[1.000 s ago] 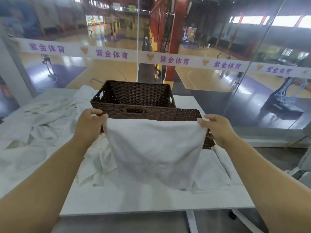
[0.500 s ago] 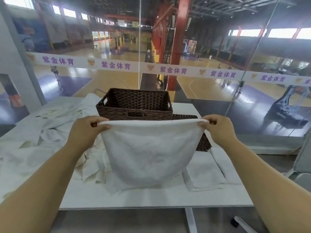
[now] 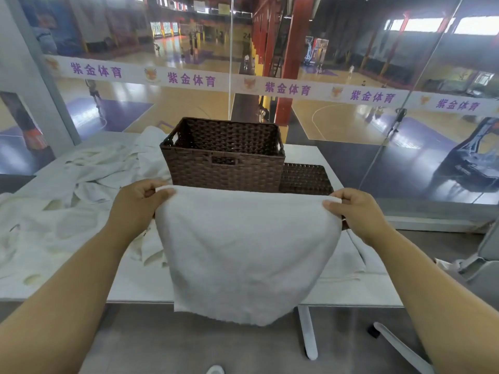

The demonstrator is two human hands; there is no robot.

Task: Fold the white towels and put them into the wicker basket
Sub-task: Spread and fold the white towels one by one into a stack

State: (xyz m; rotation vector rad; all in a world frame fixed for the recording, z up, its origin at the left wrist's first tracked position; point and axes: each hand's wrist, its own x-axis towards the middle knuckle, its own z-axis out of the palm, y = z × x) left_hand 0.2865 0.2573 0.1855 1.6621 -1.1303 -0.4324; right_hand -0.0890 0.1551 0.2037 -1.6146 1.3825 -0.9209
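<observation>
Nearest the camera, two bare forearms reached in from the lower corners of the frame. The left hand (image 3: 136,205) was curled, thumb over the cloth, pinching the upper left corner of a white towel (image 3: 247,252). The right hand (image 3: 356,211) was curled the same way on the upper right corner. Between them the towel's top edge ran nearly straight across the middle of the frame. Below that edge the soft, nubby terry cloth hung in a rounded sheet, its ragged lower edge dropping past the front edge of the white worktop (image 3: 140,287) toward the grey floor.

On the worktop to the right of the hanging cloth lay a flat, folded towel (image 3: 348,261), partly hidden by it. On the left a loose heap of towels (image 3: 67,206) lay rumpled and creased, spreading toward the upper left.

Behind the held towel, at the centre of the frame, stood the wicker basket (image 3: 225,160), dark brown, rectangular and tightly woven, with a handle slot cut in its near wall. Its inside looked dark. Just beside it on the right lay a flat woven lid (image 3: 306,178) of the same brown wicker.
</observation>
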